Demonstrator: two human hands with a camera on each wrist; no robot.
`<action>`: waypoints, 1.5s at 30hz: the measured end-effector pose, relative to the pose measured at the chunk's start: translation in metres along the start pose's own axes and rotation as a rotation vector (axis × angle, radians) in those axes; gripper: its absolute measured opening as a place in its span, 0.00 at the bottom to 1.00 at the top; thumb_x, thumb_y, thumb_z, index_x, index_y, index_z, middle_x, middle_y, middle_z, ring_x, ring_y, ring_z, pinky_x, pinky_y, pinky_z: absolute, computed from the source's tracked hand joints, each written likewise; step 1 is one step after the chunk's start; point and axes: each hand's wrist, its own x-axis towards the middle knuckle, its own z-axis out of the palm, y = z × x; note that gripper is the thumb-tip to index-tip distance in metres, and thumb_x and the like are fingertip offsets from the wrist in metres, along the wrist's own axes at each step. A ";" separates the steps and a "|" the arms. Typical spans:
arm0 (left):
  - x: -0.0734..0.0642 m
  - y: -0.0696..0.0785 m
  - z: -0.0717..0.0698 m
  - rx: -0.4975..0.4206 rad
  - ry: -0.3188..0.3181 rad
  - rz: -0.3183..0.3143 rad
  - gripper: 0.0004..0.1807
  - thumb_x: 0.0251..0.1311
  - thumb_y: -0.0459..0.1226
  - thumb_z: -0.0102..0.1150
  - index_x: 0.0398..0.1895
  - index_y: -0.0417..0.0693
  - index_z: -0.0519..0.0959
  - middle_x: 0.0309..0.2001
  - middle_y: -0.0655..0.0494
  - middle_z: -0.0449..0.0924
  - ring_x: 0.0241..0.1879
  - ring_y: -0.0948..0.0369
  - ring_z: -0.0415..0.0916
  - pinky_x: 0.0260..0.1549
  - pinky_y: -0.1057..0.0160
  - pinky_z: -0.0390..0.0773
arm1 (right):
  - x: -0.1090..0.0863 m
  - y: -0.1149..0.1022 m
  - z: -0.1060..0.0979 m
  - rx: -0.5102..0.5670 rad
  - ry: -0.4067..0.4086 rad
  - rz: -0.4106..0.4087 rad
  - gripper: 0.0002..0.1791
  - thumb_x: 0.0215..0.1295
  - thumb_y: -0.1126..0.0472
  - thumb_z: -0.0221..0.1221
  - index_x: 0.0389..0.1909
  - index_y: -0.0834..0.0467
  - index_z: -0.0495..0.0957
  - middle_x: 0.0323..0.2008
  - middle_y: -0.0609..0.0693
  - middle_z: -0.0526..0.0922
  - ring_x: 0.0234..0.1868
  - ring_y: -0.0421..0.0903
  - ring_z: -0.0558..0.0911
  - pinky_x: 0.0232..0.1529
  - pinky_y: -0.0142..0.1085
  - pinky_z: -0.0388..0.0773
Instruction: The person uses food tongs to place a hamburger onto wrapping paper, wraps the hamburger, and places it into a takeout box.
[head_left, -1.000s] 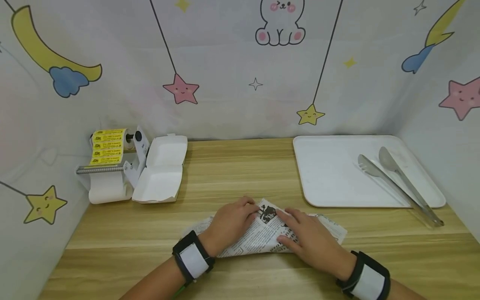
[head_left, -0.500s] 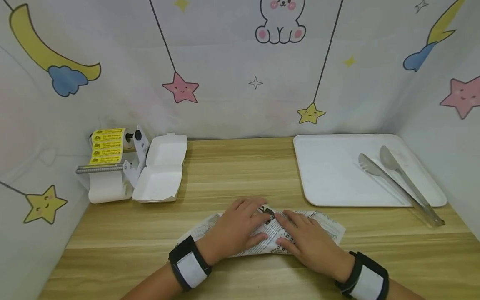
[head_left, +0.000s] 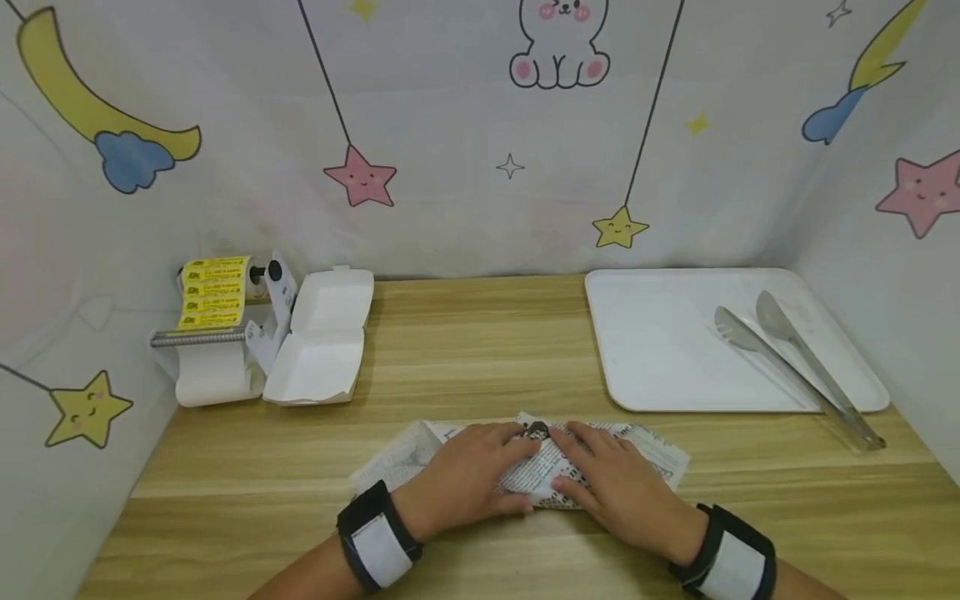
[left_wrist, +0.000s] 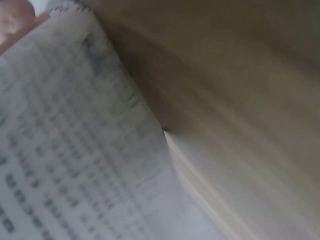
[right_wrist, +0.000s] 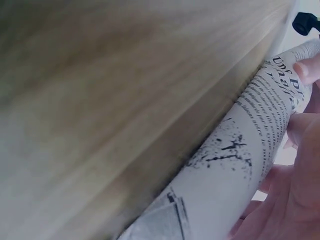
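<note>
A sheet of newspaper-print paper [head_left: 543, 471] lies folded over in front of me, its near edge rounded like a roll in the right wrist view. My left hand [head_left: 468, 479] rests across its left half, fingers fairly straight and thumb low at the near edge. On the right half lies my right hand [head_left: 630, 492], fingers spread forward and thumb apart. The right wrist view has fingertips [right_wrist: 305, 72] touching the printed roll. Printed paper [left_wrist: 75, 125] fills much of the left wrist view, blurred. Whether anything is inside the paper is hidden.
At back left stand a label dispenser [head_left: 217, 333] with a yellow label roll and an open white clamshell box [head_left: 318, 358]. A white tray [head_left: 660, 342] at back right bears metal tongs [head_left: 813, 379], handle over its front edge. Cartoon-printed cloth [head_left: 450, 217] walls the table.
My left hand has gone over the paper's top corner, then drawn back towards me, and that corner sits lower. More paper shows at left. The right hand has hardly moved.
</note>
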 end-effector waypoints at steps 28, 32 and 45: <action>-0.002 0.001 0.003 0.025 0.041 0.000 0.32 0.59 0.57 0.68 0.62 0.52 0.74 0.57 0.47 0.80 0.56 0.53 0.79 0.57 0.53 0.77 | -0.077 0.012 -0.009 1.649 -0.308 0.527 0.32 0.84 0.55 0.39 0.69 0.83 0.53 0.59 0.61 0.80 0.57 0.51 0.82 0.59 0.45 0.79; -0.002 0.001 0.004 0.038 0.043 0.007 0.32 0.59 0.57 0.68 0.61 0.52 0.74 0.57 0.47 0.80 0.55 0.54 0.80 0.56 0.53 0.78 | -0.075 0.016 0.001 1.785 -0.128 0.489 0.32 0.85 0.59 0.36 0.74 0.79 0.39 0.63 0.56 0.76 0.62 0.47 0.79 0.65 0.44 0.73; -0.001 0.002 0.003 0.041 0.024 -0.006 0.32 0.60 0.56 0.68 0.61 0.52 0.73 0.58 0.47 0.79 0.57 0.54 0.79 0.57 0.53 0.77 | -0.039 -0.015 0.020 1.554 0.349 0.734 0.30 0.77 0.65 0.52 0.72 0.74 0.56 0.57 0.48 0.78 0.54 0.39 0.79 0.55 0.33 0.79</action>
